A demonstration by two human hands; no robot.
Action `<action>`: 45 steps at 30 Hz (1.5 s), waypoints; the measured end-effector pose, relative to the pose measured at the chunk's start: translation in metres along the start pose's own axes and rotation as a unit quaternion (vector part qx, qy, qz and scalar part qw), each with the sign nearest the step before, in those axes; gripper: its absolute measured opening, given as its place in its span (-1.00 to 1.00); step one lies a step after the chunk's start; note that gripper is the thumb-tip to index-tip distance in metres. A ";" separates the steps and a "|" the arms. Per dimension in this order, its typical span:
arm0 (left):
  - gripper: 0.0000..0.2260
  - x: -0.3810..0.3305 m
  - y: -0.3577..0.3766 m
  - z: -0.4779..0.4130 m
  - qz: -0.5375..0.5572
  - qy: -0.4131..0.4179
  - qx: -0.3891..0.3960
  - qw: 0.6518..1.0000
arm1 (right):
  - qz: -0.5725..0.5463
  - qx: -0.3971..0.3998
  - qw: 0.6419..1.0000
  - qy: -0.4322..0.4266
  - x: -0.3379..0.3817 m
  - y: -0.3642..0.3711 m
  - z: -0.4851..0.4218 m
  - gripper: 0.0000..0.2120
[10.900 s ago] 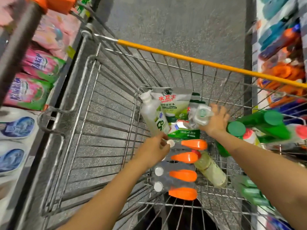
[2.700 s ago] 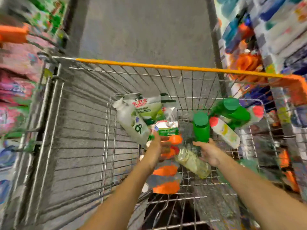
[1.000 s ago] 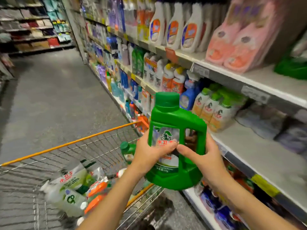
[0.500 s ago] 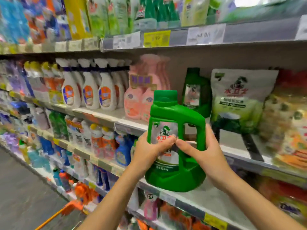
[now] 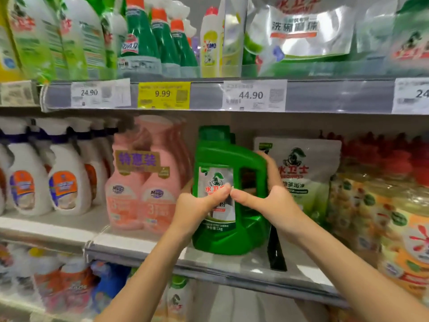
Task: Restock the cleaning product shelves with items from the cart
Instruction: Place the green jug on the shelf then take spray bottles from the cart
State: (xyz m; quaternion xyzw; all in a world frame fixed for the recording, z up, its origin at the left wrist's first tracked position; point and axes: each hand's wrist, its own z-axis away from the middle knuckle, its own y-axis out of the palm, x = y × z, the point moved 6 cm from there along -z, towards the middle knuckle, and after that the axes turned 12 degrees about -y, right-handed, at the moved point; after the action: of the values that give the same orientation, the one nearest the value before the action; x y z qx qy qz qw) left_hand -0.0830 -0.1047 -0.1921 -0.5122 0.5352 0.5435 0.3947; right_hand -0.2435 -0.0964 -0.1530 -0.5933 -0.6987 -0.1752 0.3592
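Note:
A green jug (image 5: 222,238) with a handle, a green cap and a silver label stands upright at the front of the middle shelf (image 5: 148,245), between pink bottles and a white-green pouch. My left hand (image 5: 197,208) grips its left side, thumb across the label. My right hand (image 5: 269,198) grips its handle side, fingers curled round the handle, thumb touching the label. Whether its base rests on the shelf or hovers just above it I cannot tell. The cart is out of view.
Pink bottles (image 5: 139,182) stand left of the jug, white spray bottles (image 5: 62,173) further left. A white-green pouch (image 5: 301,173) stands to the right, then colourful bags (image 5: 383,217). The upper shelf edge (image 5: 209,94) carries price tags; green bottles and pouches stand above. More bottles fill the lower shelf.
Both hands have carried the green jug forward from in front of the shelf into the gap between the pink bottles and the pouch. The view has moved closer to the shelf.

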 end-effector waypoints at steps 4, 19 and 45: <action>-0.60 0.033 -0.004 -0.014 -0.007 -0.035 0.006 0.999 | 0.062 0.071 0.995 0.038 -0.012 -0.002 0.001 -0.32; -0.64 0.029 -0.002 -0.027 -0.137 0.155 0.026 0.978 | 0.495 0.123 0.860 -0.033 0.001 0.021 -0.025 -0.15; -0.46 0.057 0.007 -0.105 -0.173 0.135 -0.062 0.974 | 0.538 0.129 0.832 -0.045 -0.068 -0.008 -0.078 -0.16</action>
State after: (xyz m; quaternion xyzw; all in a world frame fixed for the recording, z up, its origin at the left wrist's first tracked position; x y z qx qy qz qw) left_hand -0.0853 -0.2159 -0.2365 -0.6890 0.4521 0.4255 0.3740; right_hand -0.2255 -0.1982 -0.1466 -0.8311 -0.3012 0.1638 0.4379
